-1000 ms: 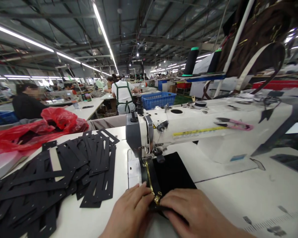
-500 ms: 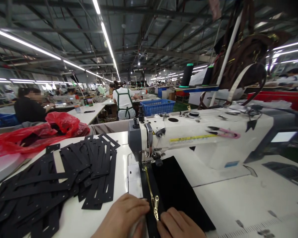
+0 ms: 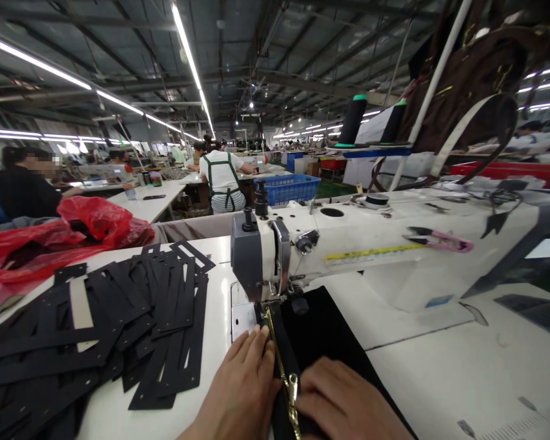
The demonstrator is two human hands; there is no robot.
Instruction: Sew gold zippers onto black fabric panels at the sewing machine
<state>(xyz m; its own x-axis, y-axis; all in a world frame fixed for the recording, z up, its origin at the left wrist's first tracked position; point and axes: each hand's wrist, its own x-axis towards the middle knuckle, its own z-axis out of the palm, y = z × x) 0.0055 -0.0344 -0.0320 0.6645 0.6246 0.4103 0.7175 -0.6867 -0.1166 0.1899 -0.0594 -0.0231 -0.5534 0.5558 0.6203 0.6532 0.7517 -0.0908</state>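
A gold-toothed zipper (image 3: 277,349) with a metal zipper pull (image 3: 293,386) runs toward me from under the sewing machine's (image 3: 376,244) presser foot. It lies along black fabric (image 3: 332,330) spread flat on the machine bed. My left hand (image 3: 242,388) rests flat left of the zipper, fingers stretched forward close to the presser foot. On the other side of the pull is my right hand (image 3: 341,394), slightly blurred, its fingers curled onto the fabric beside the zipper; its thumb is hidden.
Black cut frame pieces (image 3: 132,311) are heaped on the table at left, near a red plastic bag (image 3: 101,223). Pink-handled thread snips (image 3: 444,239) lie on the machine arm. Thread cones (image 3: 352,121) stand behind it. Beyond are a blue basket (image 3: 288,188) and a co-worker (image 3: 222,177).
My left hand has moved forward along the zipper toward the presser foot and flattened out. My right hand has shifted slightly forward beside the pull. The camera view has shifted a little.
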